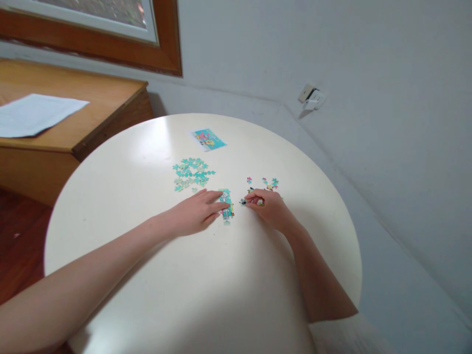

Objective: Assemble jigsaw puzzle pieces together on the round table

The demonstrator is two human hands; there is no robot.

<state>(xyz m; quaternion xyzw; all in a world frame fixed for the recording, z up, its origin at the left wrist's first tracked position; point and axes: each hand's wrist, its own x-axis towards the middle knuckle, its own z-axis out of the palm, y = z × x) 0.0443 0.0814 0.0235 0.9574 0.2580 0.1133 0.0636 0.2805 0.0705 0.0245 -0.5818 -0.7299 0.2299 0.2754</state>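
A round cream table (147,275) carries a jigsaw puzzle. My left hand (197,212) lies flat with fingers stretched out, its fingertips resting on a small joined strip of teal puzzle pieces (225,205). My right hand (268,206) is closed in a pinch on a small dark puzzle piece (243,201) just right of that strip. A loose heap of teal pieces (191,173) lies behind my left hand. A few scattered pieces (268,183) sit behind my right hand. A small picture card (208,139) lies farther back.
A wooden desk (92,113) with a white sheet of paper (35,114) stands at the left, under a wood-framed window (162,49). A grey wall with a white socket (311,97) runs along the right. Dark wooden floor shows at lower left.
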